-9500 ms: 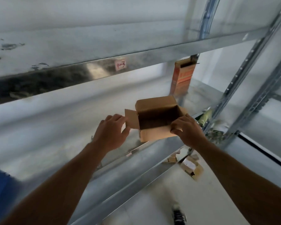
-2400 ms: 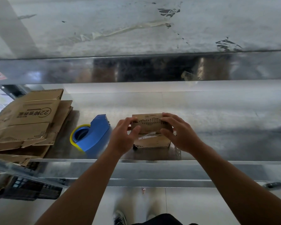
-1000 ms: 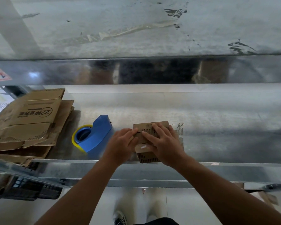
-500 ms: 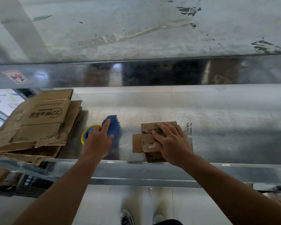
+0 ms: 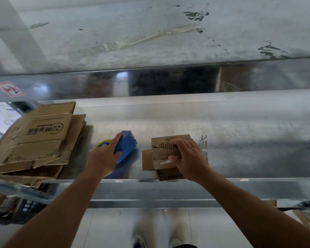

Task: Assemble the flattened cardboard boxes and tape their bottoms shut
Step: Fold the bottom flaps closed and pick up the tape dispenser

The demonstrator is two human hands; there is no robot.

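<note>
A small brown cardboard box (image 5: 161,154) lies bottom-up on the metal shelf (image 5: 240,140), its flaps folded inward and one flap sticking out to the left. My right hand (image 5: 188,158) presses down on those flaps with spread fingers. Left of it stands a blue tape dispenser (image 5: 126,147) with a yellow-rimmed roll. My left hand (image 5: 104,156) grips the dispenser from above, thumb and fingers wrapped around its body.
A stack of flattened cardboard boxes (image 5: 36,140) with printed lettering lies at the shelf's left end. Another metal shelf (image 5: 150,42) hangs overhead. The shelf's front edge (image 5: 168,181) runs just below both hands, and my shoes (image 5: 140,242) show on the floor.
My left hand left the box, went left and closed around the tape dispenser. My right hand stayed pressing on the box flaps. The view shifted slightly.
</note>
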